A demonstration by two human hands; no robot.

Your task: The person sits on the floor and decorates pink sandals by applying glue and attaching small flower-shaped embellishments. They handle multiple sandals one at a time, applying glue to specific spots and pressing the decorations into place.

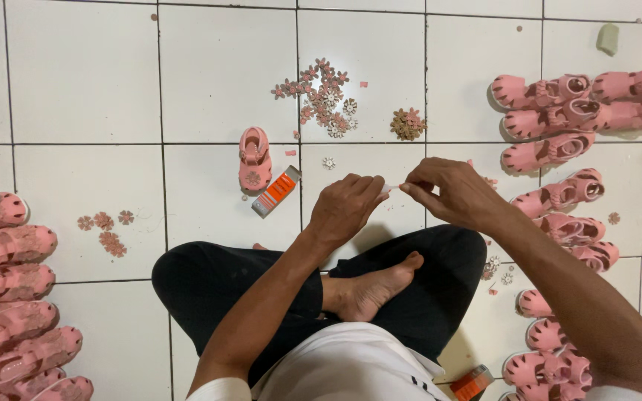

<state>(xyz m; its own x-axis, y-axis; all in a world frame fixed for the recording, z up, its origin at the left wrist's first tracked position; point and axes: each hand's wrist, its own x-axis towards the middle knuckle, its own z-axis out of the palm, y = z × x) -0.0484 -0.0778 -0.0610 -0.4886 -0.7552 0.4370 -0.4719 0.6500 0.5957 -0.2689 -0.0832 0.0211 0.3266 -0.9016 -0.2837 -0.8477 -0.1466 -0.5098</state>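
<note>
I sit cross-legged on white floor tiles. My left hand and my right hand meet above my knees, and both pinch a very small pale piece between their fingertips. What the piece is cannot be told. Just beyond my hands a single small pink sandal lies on the floor with an orange and white tube beside it. A lone white flower piece lies close to the left hand.
Small pink, white and brown flower pieces are scattered ahead, with a brown cluster to their right. Rows of pink sandals line the left and right. A second orange tube lies by my right hip.
</note>
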